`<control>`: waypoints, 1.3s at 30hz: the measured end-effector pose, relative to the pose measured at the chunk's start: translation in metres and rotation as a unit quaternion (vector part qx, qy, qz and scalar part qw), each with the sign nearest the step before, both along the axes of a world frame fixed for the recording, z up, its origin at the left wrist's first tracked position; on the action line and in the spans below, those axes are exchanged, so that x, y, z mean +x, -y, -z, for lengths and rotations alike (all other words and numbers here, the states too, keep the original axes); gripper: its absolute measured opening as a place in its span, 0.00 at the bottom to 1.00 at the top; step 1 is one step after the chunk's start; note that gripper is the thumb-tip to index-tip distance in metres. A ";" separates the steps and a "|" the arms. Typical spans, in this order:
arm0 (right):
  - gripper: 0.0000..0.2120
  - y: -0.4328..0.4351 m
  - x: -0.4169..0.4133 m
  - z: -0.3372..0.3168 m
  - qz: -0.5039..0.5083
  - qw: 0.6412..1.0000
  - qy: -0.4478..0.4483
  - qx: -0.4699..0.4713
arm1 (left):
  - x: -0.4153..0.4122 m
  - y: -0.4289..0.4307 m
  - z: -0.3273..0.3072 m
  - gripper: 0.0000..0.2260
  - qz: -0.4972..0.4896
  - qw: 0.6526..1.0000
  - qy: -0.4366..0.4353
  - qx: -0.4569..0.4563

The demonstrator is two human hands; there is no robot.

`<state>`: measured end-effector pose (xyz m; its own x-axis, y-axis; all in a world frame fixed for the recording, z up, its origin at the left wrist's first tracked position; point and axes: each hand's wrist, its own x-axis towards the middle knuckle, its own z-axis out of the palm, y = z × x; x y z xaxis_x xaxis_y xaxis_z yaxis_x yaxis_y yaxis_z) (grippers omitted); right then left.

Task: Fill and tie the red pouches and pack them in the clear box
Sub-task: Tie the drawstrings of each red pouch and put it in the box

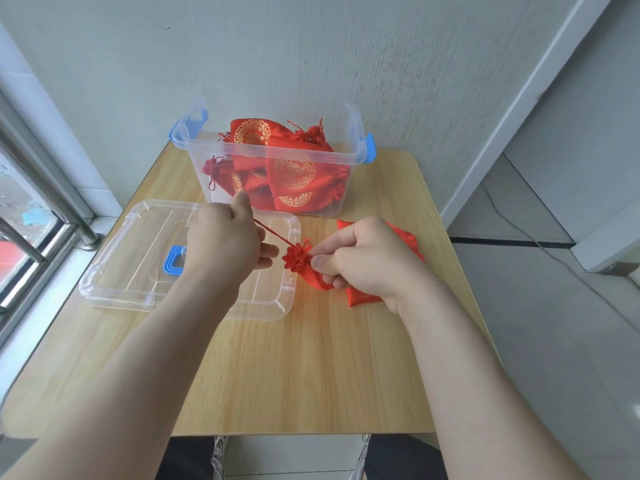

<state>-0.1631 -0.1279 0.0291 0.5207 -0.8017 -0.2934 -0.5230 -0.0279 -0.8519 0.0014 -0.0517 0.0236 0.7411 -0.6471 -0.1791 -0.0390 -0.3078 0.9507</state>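
One red pouch (pixel 297 262), drawstring (pixel 273 234) seemingly taut

You will find no writing, label or number to read here; the gold round emblems (pixel 294 173) on the red pouches (pixel 322 183) in the clear box (pixel 199 161) show no legible characters.

A plain indoor corner — home or small workroom, which one is not clear; a small wooden table (pixel 311 358) stands against a bare pale wall (pixel 311 46); a window (pixel 17 199) with metal rails (pixel 24 240) at left; a grey floor (pixel 554 341) with a loose cable (pixel 498 209) at right.
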 end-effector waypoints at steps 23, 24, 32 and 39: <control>0.07 -0.002 0.030 0.008 0.120 0.952 0.255 -0.124 | 0.005 -0.002 0.004 0.08 0.175 0.973 0.138 -0.062; 0.06 -0.001 0.033 0.007 0.159 0.944 0.242 -0.159 | 0.007 -0.001 0.005 0.08 0.163 0.972 0.155 -0.063; 0.05 0.035 0.069 -0.035 0.355 0.824 0.277 -0.345 | 0.017 0.003 0.015 0.05 0.112 0.972 0.207 0.009; 0.09 0.060 0.107 -0.052 0.305 0.813 0.144 -0.475 | 0.016 0.006 0.023 0.10 0.184 0.952 0.236 0.059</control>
